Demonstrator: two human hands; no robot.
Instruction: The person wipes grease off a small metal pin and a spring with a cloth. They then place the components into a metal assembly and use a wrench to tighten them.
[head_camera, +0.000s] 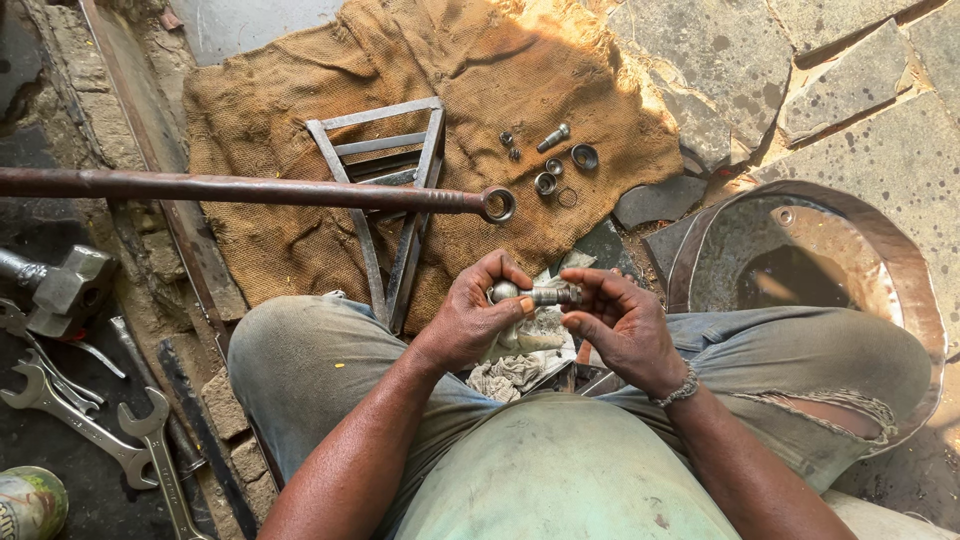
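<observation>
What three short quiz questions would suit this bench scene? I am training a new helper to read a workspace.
1. True or false: both hands grip the same metal part.
2. Which lies on the burlap sacking? A) spanners B) small rings and a bolt C) a hammer
3. Fill in: the long rusty rod ends in a ____.

Key:
1. True: the left hand and right hand hold one ball-ended metal pin.
2. B: the small rings and bolt lie on the burlap sacking; the spanners and hammer lie off it, on the dark ground.
3. Ring: the rusty rod ends in an eye ring.
</observation>
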